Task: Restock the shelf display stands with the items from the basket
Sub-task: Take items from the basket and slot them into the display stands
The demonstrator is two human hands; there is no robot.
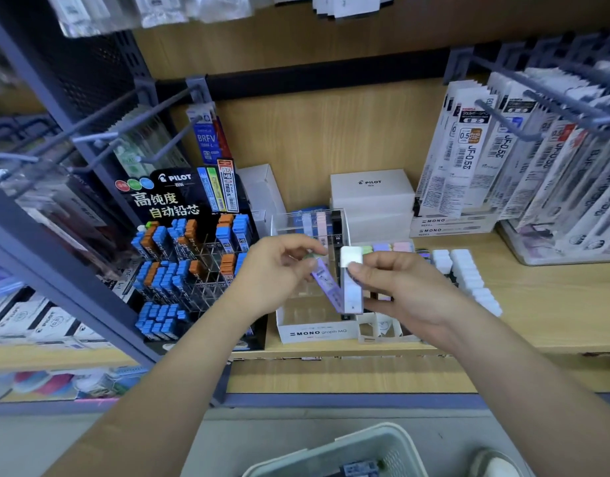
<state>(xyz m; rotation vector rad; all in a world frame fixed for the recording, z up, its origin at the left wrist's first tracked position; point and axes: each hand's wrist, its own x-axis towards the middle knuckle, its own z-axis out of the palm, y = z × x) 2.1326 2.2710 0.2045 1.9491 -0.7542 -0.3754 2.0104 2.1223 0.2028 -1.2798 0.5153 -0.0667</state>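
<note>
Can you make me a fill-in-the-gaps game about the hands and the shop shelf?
1. The left hand pinches a ____ lead case.
2. The right hand holds a refill case with a ____ cap.
3. The black display stand with blue and orange boxes shows the brand name ____.
4. The clear stand behind the hands reads ____ graph MG.
Missing words: purple; white; PILOT; MONO.

The wooden shelf [537,304] bears a black lead stand [179,201], clear stand [314,327], white boxes [372,191].
</note>
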